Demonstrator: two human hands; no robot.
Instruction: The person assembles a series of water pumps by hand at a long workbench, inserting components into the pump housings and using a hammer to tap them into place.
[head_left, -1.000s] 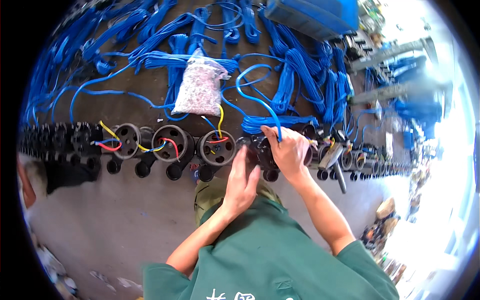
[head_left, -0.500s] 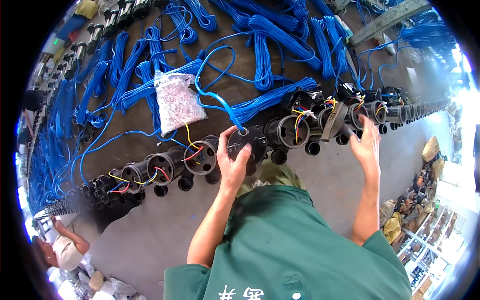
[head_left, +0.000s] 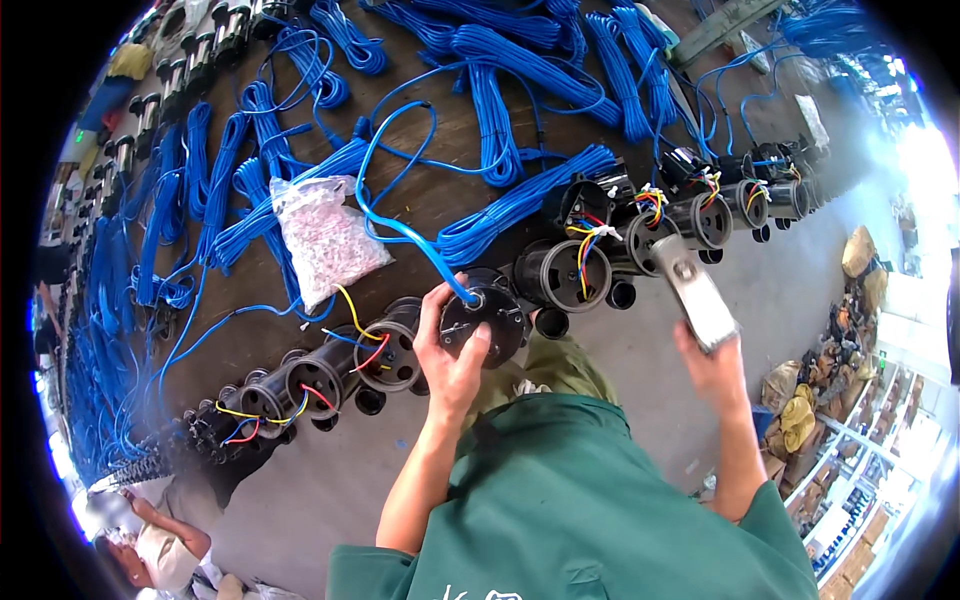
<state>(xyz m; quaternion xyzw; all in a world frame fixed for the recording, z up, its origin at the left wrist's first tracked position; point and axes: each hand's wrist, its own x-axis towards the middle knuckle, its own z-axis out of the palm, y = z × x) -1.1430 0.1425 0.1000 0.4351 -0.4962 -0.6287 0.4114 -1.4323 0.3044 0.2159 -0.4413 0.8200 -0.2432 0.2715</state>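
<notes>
the left grip (head_left: 448, 374), thumb on its face, other fingers partly hidden, grasps a round black cap (head_left: 507, 325) at the near edge of the table (head_left: 425, 205). the right grip (head_left: 715, 375), well apart, clasps a blocky grey hammer (head_left: 697, 295), handle out of sight. a smooth blue cable (head_left: 440, 266) leaves the cap; beyond lies a crinkled bag (head_left: 325, 245), contents indistinct.

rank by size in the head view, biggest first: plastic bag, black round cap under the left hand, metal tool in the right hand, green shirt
1. Green shirt
2. Plastic bag
3. Black round cap and metal tool: unsure, since the left hand partly covers the cap
</notes>
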